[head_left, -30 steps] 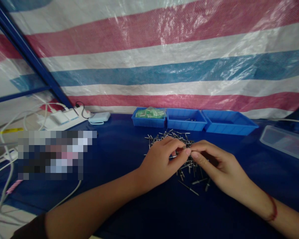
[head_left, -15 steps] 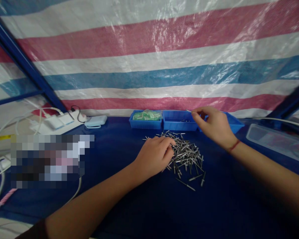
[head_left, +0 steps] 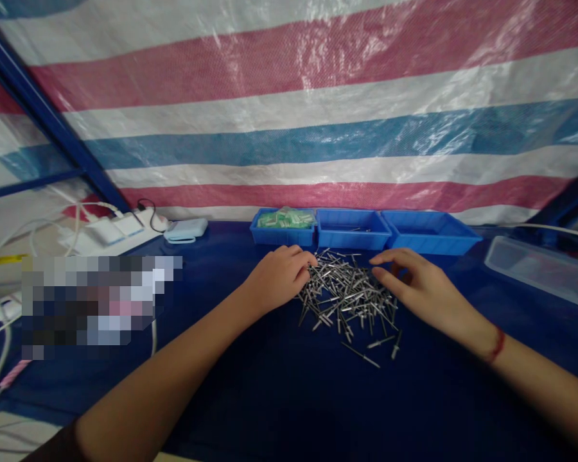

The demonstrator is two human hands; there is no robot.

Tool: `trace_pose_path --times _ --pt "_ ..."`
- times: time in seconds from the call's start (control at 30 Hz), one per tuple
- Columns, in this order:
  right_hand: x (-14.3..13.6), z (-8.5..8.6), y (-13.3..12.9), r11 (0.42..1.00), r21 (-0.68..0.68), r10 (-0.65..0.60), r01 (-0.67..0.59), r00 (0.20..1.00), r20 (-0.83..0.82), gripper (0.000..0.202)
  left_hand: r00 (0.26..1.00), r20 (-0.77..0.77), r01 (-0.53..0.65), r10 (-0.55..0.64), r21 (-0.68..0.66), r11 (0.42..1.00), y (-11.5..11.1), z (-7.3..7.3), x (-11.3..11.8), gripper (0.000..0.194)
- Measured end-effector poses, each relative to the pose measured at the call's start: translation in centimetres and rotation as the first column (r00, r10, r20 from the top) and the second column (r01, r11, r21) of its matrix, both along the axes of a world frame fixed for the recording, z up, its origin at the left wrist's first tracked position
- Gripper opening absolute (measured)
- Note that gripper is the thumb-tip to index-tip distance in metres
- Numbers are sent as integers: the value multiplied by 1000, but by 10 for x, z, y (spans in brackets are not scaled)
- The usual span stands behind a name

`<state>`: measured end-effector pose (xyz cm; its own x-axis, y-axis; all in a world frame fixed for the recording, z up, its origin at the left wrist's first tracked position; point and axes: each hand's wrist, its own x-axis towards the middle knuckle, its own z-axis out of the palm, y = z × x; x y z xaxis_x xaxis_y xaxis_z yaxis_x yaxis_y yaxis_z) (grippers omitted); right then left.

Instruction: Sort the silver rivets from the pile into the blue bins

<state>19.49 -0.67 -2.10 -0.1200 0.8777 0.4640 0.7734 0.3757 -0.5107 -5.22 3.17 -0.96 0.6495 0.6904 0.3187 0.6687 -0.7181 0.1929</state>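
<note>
A loose pile of silvery blind rivets [head_left: 349, 292] lies on the dark blue table, with a few strays at its near edge. My left hand [head_left: 280, 277] rests at the pile's left side, its fingers curled in; whatever they hold is hidden. To the right of the pile hovers my right hand [head_left: 417, 282], thumb and forefinger apart with nothing between them. Behind the pile, the middle blue bin [head_left: 354, 239] has a few rivets inside. The left blue bin [head_left: 282, 237] holds green-and-clear plastic packets [head_left: 286, 219]. A third blue bin [head_left: 433, 242] stands at the right.
A clear plastic lid or tray [head_left: 544, 269] lies at the right. Toward the left are a white power strip [head_left: 120, 231] with plugs and cables, a light blue case [head_left: 186, 230] and a blurred-out area. A striped tarp [head_left: 318, 147] hangs behind the table.
My right hand has come down from the middle bin toward the pile, and the rivet in its fingertips is gone. My left hand has shifted slightly left and back.
</note>
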Motion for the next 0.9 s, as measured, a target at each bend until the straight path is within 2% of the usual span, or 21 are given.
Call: trace_pose_path --times 0.1,0.27,0.5,0.67,0.77,0.83,0.9 --pt "2 -1 1 999 -40 13 -16 998 -60 22 999 -46 26 -27 -12 1000 3 -3 0 29" --pt "1 -1 0 998 -26 49 -51 996 -73 23 997 -48 -59 56 -56 997 8 -6 6 26" --pt "-6 -5 -4 993 -44 102 -106 992 -78 22 1000 1 15 -15 -132 991 13 -6 10 17" --pt "-8 -6 -4 994 -17 101 -103 991 -92 21 996 14 -85 87 -93 992 12 -10 11 15" --pt "-11 -5 -7 993 -25 114 -117 988 -107 20 989 98 -108 112 -42 993 8 -9 14 15" --pt "-16 -4 -12 990 -50 120 -129 980 -159 19 977 202 -62 69 -39 997 1 -6 18 16" --pt "-22 -1 -19 986 -81 119 -145 957 -264 19 950 311 42 -29 -37 998 -10 -4 25 15"
